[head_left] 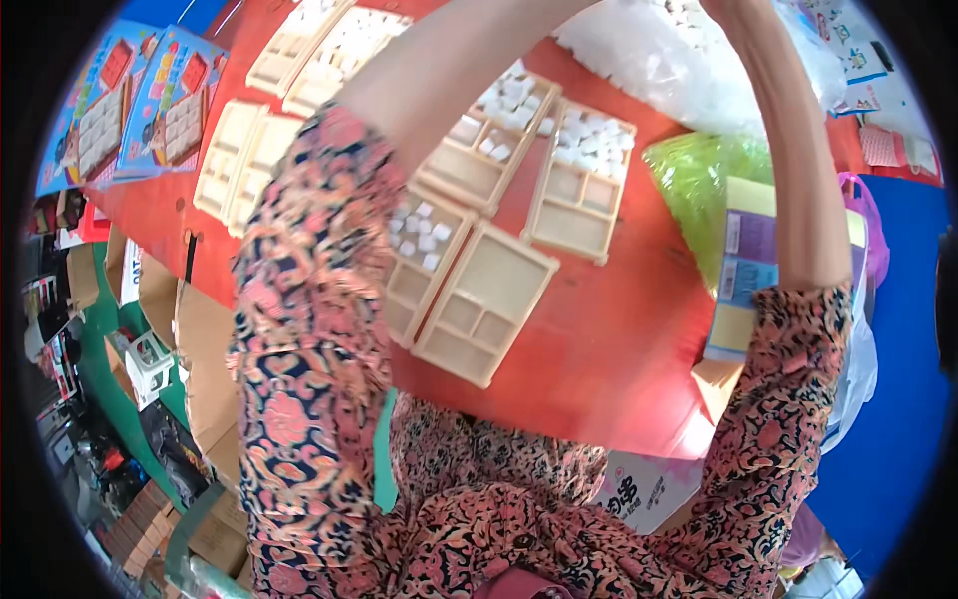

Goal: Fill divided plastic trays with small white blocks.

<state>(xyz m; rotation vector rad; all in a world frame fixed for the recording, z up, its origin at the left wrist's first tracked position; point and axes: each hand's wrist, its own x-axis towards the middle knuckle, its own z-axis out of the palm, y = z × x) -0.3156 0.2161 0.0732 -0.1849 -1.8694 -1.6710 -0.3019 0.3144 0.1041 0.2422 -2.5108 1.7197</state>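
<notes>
Reaching near 1 clear bag (679, 85) | 2 hands (733, 8), mostly cropped: cannot tell grip | 4 central trays (504, 265)

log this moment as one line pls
hands: both beyond top edge | nearest visible: clear plastic bag | red table: pale divided trays, several holding white cubes

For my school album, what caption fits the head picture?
Arms reach over a red table with cream trays, some holding white cubes.

Loose white cubes (592, 140) partly fill some pale, compartmented trays (571, 231) near 1 bunched, clear plastic bag (664, 88).
</notes>
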